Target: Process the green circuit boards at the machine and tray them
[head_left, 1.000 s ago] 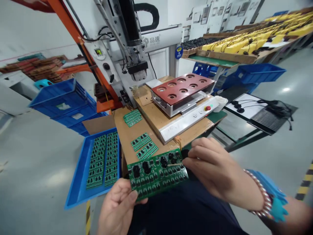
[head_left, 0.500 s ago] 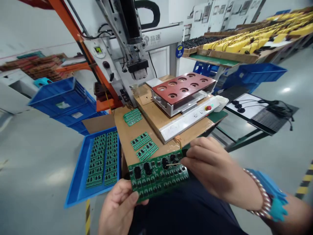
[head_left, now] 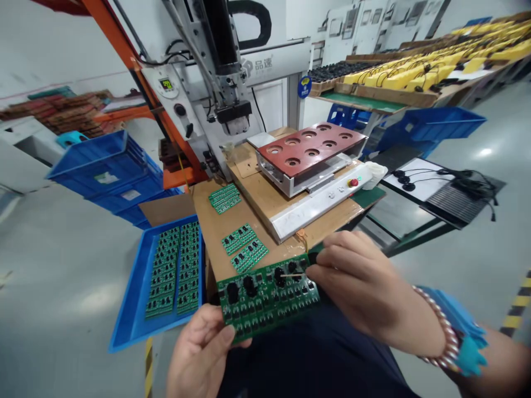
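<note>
My left hand point(head_left: 205, 348) grips a green circuit board point(head_left: 265, 309) by its lower left corner, thumb on top and fingers beneath. The board is tilted toward me and carries rows of small parts and several black blobs along its upper half. Between the fingertips of my right hand point(head_left: 352, 276) is a thin wooden stick point(head_left: 292, 275), perhaps a toothpick. Its tip meets a black blob point(head_left: 280, 276) right of the board's middle. Just beyond the held board, two smaller-looking circuit boards point(head_left: 244, 249) lie on the brown worktop point(head_left: 211, 237).
Further back is a stack of green boards point(head_left: 224, 198). A blue tray point(head_left: 128, 301) holding rows of boards stands at left, near stacked blue crates point(head_left: 103, 166). A machine with a red fixture plate point(head_left: 311, 146) and a white control bar point(head_left: 311, 204) occupies the bench.
The stick's tip has shifted slightly upward on the black blob and the stick now lies more level. My left hand and the board have barely moved.
</note>
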The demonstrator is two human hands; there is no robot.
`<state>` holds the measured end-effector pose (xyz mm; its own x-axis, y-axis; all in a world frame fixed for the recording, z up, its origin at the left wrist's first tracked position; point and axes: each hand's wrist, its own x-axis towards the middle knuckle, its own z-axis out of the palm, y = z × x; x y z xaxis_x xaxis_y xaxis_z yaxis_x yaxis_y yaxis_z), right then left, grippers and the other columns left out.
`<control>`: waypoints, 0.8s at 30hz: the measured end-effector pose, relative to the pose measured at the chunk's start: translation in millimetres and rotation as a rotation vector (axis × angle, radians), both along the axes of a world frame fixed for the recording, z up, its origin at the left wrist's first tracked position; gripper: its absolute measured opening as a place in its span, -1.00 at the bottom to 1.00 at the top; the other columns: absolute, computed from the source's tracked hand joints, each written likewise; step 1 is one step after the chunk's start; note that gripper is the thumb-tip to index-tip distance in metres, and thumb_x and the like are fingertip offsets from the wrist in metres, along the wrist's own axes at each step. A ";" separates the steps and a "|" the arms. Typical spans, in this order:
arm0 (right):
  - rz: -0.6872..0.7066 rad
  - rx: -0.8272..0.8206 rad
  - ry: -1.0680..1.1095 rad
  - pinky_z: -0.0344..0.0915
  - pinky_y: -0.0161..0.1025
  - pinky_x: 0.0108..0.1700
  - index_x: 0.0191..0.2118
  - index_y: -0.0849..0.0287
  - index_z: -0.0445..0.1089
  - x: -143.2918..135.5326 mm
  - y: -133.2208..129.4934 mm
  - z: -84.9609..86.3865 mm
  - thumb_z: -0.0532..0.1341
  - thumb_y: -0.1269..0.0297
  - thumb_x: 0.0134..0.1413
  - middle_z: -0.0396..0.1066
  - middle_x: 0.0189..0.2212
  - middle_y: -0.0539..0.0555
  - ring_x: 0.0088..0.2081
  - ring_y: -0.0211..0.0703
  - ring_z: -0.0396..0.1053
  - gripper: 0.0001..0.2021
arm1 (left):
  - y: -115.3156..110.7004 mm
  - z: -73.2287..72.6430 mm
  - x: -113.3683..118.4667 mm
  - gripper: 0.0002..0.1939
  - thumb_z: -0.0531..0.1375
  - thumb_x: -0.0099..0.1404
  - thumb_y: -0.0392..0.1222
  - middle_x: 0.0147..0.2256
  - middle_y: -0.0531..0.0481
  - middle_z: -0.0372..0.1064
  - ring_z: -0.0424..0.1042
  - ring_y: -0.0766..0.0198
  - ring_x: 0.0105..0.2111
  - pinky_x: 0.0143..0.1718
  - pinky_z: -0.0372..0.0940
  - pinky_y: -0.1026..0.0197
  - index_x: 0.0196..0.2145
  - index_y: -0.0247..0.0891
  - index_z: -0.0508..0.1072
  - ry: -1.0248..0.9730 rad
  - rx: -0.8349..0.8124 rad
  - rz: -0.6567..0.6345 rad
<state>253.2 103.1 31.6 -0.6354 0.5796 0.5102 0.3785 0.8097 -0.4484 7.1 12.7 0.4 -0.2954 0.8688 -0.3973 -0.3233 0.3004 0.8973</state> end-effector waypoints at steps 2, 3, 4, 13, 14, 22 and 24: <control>0.009 -0.002 -0.008 0.05 -0.14 -0.31 -0.26 0.34 0.38 0.1 0.1 0.4 0.07 0.61 -0.01 0.26 -0.41 0.12 -0.30 -0.15 0.10 -0.79 | -0.1 0.3 1.0 -0.80 0.39 -0.09 -0.22 -0.61 0.11 0.38 0.40 0.28 -0.58 -0.54 0.35 0.29 -0.53 -0.22 0.42 -0.001 0.007 -0.008; 0.010 -0.006 -0.016 0.05 -0.14 -0.31 -0.25 0.34 0.38 0.5 0.2 0.5 0.07 0.60 -0.01 0.26 -0.41 0.12 -0.30 -0.15 0.10 -0.79 | 0.0 0.7 2.1 -0.80 0.39 -0.10 -0.22 -0.61 0.10 0.37 0.39 0.28 -0.59 -0.54 0.35 0.29 -0.54 -0.22 0.42 -0.001 0.006 -0.009; 0.008 -0.011 -0.023 0.05 -0.14 -0.31 -0.24 0.34 0.37 1.0 0.2 0.7 0.07 0.60 0.00 0.26 -0.41 0.12 -0.30 -0.15 0.10 -0.78 | 0.2 1.2 3.5 -0.80 0.39 -0.11 -0.22 -0.61 0.10 0.37 0.39 0.29 -0.59 -0.55 0.35 0.29 -0.54 -0.23 0.42 -0.001 0.004 0.008; 0.006 -0.022 -0.030 0.04 -0.14 -0.31 -0.24 0.33 0.37 4.6 -1.1 3.6 0.06 0.59 0.00 0.27 -0.41 0.12 -0.31 -0.15 0.11 -0.78 | 0.5 0.5 2.9 -0.79 0.40 -0.14 -0.21 -0.61 0.09 0.38 0.39 0.27 -0.58 -0.56 0.36 0.28 -0.56 -0.22 0.43 0.005 -0.005 0.004; 0.002 -0.021 -0.031 0.04 -0.14 -0.31 -0.25 0.33 0.37 4.6 -0.6 3.6 0.06 0.59 0.01 0.27 -0.41 0.12 -0.31 -0.16 0.11 -0.79 | 0.3 0.6 2.3 -0.80 0.40 -0.13 -0.21 -0.61 0.10 0.37 0.39 0.27 -0.58 -0.56 0.36 0.28 -0.56 -0.22 0.43 0.005 -0.003 0.007; -0.067 0.044 -0.025 0.03 -0.18 -0.32 -0.30 0.29 0.37 4.8 4.3 4.1 0.08 0.59 0.02 0.27 -0.42 0.08 -0.33 -0.20 0.11 -0.83 | 0.3 3.0 3.9 -0.81 0.39 -0.09 -0.22 -0.62 0.11 0.35 0.37 0.28 -0.58 -0.55 0.36 0.27 -0.58 -0.23 0.42 0.007 0.012 -0.001; -0.074 0.057 -0.018 0.03 -0.18 -0.32 -0.31 0.28 0.37 4.3 5.1 3.9 0.08 0.59 0.03 0.28 -0.43 0.08 -0.33 -0.20 0.11 -0.83 | 0.4 3.4 4.7 -0.80 0.39 -0.10 -0.20 -0.62 0.09 0.36 0.37 0.28 -0.58 -0.55 0.35 0.27 -0.57 -0.24 0.42 0.011 0.021 -0.006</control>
<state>257.5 108.2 35.6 -0.6014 0.5954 0.5327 0.4459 0.8034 -0.3946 11.8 13.1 3.8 -0.2941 0.8787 -0.3759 -0.3120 0.2835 0.9068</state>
